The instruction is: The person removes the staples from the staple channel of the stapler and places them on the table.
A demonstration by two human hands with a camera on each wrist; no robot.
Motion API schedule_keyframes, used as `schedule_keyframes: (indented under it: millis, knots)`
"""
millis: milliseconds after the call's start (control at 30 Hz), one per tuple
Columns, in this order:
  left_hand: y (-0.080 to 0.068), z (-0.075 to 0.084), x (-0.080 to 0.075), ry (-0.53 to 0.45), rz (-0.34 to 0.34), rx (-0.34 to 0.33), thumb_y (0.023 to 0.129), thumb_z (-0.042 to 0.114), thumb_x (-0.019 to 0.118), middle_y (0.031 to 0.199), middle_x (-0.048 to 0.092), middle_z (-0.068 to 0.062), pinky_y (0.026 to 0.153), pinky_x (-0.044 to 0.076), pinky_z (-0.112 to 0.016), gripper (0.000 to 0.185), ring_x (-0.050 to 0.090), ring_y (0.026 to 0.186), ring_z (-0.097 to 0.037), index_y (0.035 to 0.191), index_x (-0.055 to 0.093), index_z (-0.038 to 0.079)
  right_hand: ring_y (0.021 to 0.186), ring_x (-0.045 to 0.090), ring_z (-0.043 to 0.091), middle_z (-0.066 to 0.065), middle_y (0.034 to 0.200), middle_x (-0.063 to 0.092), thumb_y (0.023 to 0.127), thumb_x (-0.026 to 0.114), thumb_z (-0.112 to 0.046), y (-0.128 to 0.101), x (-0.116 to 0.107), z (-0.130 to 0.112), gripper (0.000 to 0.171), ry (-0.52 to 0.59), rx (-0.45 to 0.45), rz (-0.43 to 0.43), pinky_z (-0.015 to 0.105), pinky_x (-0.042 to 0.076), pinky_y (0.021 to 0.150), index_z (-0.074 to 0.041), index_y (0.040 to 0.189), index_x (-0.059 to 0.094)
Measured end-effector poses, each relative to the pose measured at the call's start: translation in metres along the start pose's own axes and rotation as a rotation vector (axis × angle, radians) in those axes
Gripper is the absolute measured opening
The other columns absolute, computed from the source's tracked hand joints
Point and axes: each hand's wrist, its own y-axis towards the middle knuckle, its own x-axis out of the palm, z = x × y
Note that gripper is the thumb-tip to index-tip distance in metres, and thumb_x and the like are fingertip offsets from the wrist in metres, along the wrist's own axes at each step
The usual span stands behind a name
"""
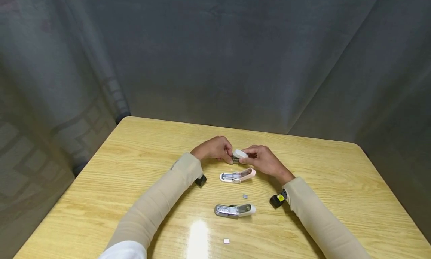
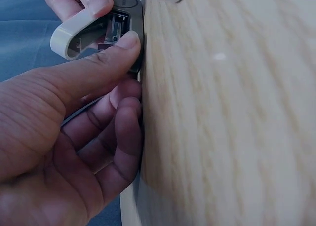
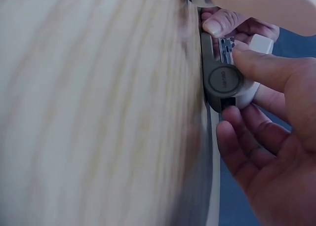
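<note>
At the far part of the table, both hands are at a small stapler (image 1: 240, 153) with a white top arm and a dark grey base. Its arm is swung up from the base, exposing the metal staple channel (image 2: 115, 27). My left hand (image 1: 217, 148) pinches the front end of the base, thumb on its inner side and the other fingers curled. With thumb and fingers, my right hand (image 1: 264, 158) grips the stapler near its round pivot (image 3: 224, 80). The base's edge stands right at the tabletop. Fingers partly hide the channel.
Nearer on the wooden table (image 1: 151, 135) lies an opened pink stapler (image 1: 237, 175), then an opened grey-and-white stapler (image 1: 235, 210). A small grey block (image 1: 245, 196) lies between them, and a small whitish block (image 1: 226, 241) near the front. Dark curtains (image 1: 208, 64) hang behind.
</note>
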Motion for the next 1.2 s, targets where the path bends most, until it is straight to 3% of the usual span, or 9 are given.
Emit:
schedule_keyframes:
  millis: [500, 667, 933, 1200]
  knots:
    - [-0.003, 0.003, 0.001, -0.022, 0.008, 0.021, 0.086, 0.008, 0.085, 0.067, 0.064, 0.001, 0.056, 0.04, -0.025, 0.014, 0.046, 0.053, -0.011, 0.079, 0.073, 0.008, 0.103, 0.066, 0.022, 0.005, 0.112, 0.073, 0.096, 0.076, -0.015, -0.006, -0.008, 0.003, 0.025, 0.02, 0.041, -0.004, 0.053, 0.049, 0.099, -0.007, 0.119, 0.077]
    - [-0.004, 0.003, 0.002, -0.027, 0.001, 0.019, 0.087, 0.009, 0.085, 0.069, 0.065, 0.001, 0.056, 0.041, -0.025, 0.014, 0.047, 0.054, -0.011, 0.08, 0.073, 0.008, 0.106, 0.065, 0.023, 0.003, 0.112, 0.073, 0.096, 0.075, -0.014, -0.008, -0.009, 0.005, 0.02, 0.025, 0.065, -0.017, 0.053, 0.048, 0.101, -0.01, 0.116, 0.078]
    - [-0.007, 0.001, 0.002, -0.046, 0.001, 0.025, 0.088, 0.009, 0.084, 0.07, 0.065, 0.0, 0.056, 0.04, -0.026, 0.013, 0.046, 0.054, -0.011, 0.08, 0.074, 0.008, 0.104, 0.066, 0.024, 0.004, 0.108, 0.073, 0.098, 0.072, -0.012, -0.01, -0.011, 0.004, 0.017, 0.044, 0.028, -0.035, 0.056, 0.047, 0.099, -0.008, 0.115, 0.076]
    - [-0.007, 0.003, 0.003, -0.055, -0.011, 0.033, 0.088, 0.008, 0.083, 0.073, 0.067, 0.0, 0.057, 0.041, -0.026, 0.012, 0.045, 0.054, -0.011, 0.08, 0.073, 0.007, 0.108, 0.065, 0.024, 0.004, 0.113, 0.072, 0.098, 0.072, -0.014, -0.012, -0.014, 0.008, 0.019, 0.105, 0.083, -0.049, 0.051, 0.047, 0.099, -0.011, 0.117, 0.075]
